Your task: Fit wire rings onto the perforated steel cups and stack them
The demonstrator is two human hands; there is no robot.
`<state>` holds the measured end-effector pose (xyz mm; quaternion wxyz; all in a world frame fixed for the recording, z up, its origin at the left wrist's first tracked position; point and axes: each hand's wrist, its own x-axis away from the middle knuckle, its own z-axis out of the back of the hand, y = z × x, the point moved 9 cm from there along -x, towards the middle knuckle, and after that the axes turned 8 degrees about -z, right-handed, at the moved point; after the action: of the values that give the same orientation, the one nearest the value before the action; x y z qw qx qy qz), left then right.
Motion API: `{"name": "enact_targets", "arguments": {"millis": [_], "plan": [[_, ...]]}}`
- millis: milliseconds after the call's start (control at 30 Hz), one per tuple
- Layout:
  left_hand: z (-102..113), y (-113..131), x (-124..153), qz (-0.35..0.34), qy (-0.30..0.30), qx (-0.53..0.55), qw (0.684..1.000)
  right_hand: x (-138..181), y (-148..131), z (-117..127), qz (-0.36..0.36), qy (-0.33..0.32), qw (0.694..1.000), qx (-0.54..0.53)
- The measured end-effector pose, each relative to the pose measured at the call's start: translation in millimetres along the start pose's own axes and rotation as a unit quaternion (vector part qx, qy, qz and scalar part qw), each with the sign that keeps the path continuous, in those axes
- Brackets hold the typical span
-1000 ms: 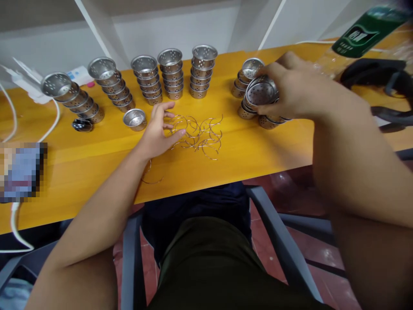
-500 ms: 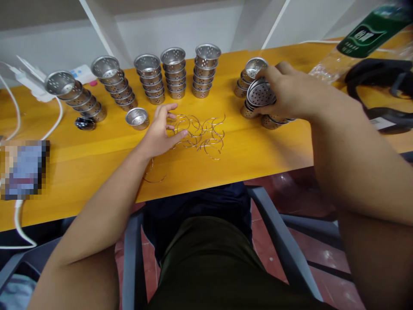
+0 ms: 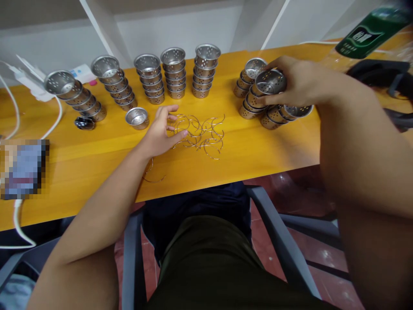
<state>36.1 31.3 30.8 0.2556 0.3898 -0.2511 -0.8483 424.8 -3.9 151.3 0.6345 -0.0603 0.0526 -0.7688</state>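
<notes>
My left hand (image 3: 161,133) lies on the table with fingers apart and nothing in them, beside a loose heap of thin curved wire pieces (image 3: 211,140). Just left of it stands a single small perforated metal cup (image 3: 137,119). On the right, my right hand (image 3: 298,84) has its thumb and fingers around a perforated metal cup (image 3: 263,88) at the top of a leaning nested stack. Its fingertips are partly hidden behind the rim. Touching or very near that stack are two more nested stacks, one behind (image 3: 247,79) and one in front (image 3: 280,116).
Several taller cup stacks (image 3: 203,79) line the back of the yellow table (image 3: 106,172). At left are a phone (image 3: 24,170), white cables and a small shiny black object (image 3: 84,123). A green-labelled bottle (image 3: 364,36) and a black strap (image 3: 380,73) are at far right.
The cup in my right hand has turned from facing me to more upright, seated on the middle stack. My right hand has shifted right, uncovering the front stack. My left hand stays put.
</notes>
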Motion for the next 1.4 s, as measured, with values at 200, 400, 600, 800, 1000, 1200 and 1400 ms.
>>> {"name": "enact_targets", "arguments": {"millis": [200, 400, 600, 800, 1000, 1200, 1400], "plan": [[0, 3, 0, -0.015, -0.007, -0.001, 1.0, 3, -1, -2, -0.009, -0.015, 1.0, -0.012], [-1, 4, 0, -0.028, -0.006, 0.004, 1.0, 5, -8, -1, 0.033, -0.006, 0.999, 0.007], [0, 3, 1, -0.025, -0.001, 0.006, 1.0, 11, -7, 8, 0.062, 0.038, 0.997, -0.004], [5, 10, -2, -0.045, 0.011, -0.021, 0.999, 51, -46, 36, 0.181, 0.142, 0.97, -0.077], [78, 3, -10, -0.061, 0.13, -0.15, 0.978, 80, -97, 40, 0.294, 0.152, 0.937, -0.111], [155, -93, 33, 0.062, 0.215, -0.246, 0.943, 55, -117, 0, 0.283, 0.048, 0.954, -0.086], [150, -129, 38, 0.199, 0.124, -0.212, 0.949, 27, -147, -78, 0.307, -0.125, 0.943, -0.012]]}}
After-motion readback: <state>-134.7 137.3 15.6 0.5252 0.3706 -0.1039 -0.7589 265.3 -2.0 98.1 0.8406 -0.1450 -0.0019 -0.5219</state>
